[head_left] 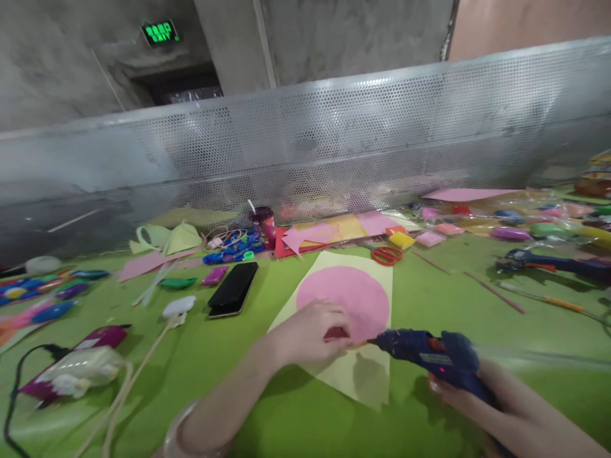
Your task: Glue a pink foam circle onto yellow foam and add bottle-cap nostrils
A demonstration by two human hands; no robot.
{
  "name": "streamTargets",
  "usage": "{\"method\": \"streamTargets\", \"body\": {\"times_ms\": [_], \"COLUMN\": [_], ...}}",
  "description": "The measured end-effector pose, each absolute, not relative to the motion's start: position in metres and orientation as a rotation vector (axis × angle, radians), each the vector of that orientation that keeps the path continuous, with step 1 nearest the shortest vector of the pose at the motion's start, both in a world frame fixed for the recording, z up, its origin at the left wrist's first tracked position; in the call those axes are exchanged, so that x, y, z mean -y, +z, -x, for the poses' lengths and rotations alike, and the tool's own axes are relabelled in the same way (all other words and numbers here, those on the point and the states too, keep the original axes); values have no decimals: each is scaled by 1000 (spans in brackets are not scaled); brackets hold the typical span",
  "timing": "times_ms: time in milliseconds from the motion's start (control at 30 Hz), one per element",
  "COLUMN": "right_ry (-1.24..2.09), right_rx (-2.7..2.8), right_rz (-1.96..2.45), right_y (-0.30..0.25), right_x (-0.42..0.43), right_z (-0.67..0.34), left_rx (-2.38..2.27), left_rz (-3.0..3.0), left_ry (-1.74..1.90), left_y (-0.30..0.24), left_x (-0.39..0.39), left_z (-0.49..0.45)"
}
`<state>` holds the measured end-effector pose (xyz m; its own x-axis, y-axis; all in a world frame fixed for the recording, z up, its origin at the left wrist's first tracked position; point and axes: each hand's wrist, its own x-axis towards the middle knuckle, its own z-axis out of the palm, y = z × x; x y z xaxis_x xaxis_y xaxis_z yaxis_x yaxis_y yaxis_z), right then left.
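A pink paper circle (351,292) lies over a pale yellow sheet (353,381) on the green table. My left hand (312,332) is at the circle's lower left edge, its fingers curled in a pinch on that edge; the exact grip is partly hidden. In my right hand (482,397) is a dark blue glue gun (432,356), held by its handle with a small red light on its side. Its nozzle points left, close to the circle's lower edge and the left fingertips. A clear glue stick (534,356) extends from the gun's back.
Left of the sheet lie a black phone (233,289), a white plug (179,306) with a cable, and a power strip (76,366). Behind are orange scissors (386,255), a dark cup (263,226) and colored papers (329,232). Pliers (548,261) lie at right. A perforated metal panel (305,140) borders the back.
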<state>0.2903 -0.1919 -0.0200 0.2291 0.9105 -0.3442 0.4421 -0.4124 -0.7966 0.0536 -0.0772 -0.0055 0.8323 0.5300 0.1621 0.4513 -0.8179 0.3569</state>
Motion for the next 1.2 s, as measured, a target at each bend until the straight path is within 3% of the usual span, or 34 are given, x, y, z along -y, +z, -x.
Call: {"method": "streamTargets", "body": {"times_ms": [1200], "right_ry": [1067], "right_rx": [1324], "right_rz": [1899], "right_y": [-6], "right_x": [193], "right_z": [-256], "left_rx": [-715], "left_rz": [-2579], "left_ry": [305], "left_y": [-6], "left_x": [70], "left_z": [-49]}}
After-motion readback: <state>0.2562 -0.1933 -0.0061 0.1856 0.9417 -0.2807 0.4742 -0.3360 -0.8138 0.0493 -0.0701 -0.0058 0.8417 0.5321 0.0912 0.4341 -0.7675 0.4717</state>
